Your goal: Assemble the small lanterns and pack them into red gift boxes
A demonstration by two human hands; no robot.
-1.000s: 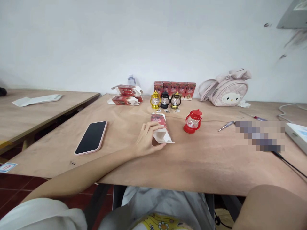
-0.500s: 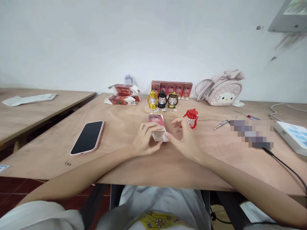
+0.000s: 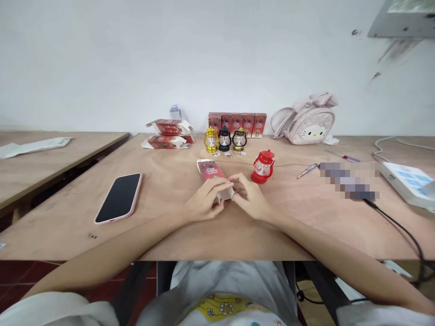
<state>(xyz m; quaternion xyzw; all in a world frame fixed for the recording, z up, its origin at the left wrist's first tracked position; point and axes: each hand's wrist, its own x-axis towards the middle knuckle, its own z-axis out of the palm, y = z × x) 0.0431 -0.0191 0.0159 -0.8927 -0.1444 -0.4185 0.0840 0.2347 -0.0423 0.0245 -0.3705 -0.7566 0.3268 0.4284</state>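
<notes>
A small red printed cardboard box lies tilted between my hands, its white open end toward me. My left hand is closed on the box's left side, fingers over the top and thumb below. With fingers and thumb, my right hand grips the right edge of the open end. Just beyond my right hand stands a red mini lantern, touched by neither hand. Farther back stand a gold lantern, a black lantern and a black-and-gold lantern.
Several red boxes stand against the wall. Flattened boxes lie left of them, near a clear bottle. A phone lies at left. To the right are a pink bag, a pen-like tool, a screwdriver and a white device.
My right hand has come in from the right and closed on the box's open end. The box has turned, its far end swinging left. The whole view has shifted slightly.
</notes>
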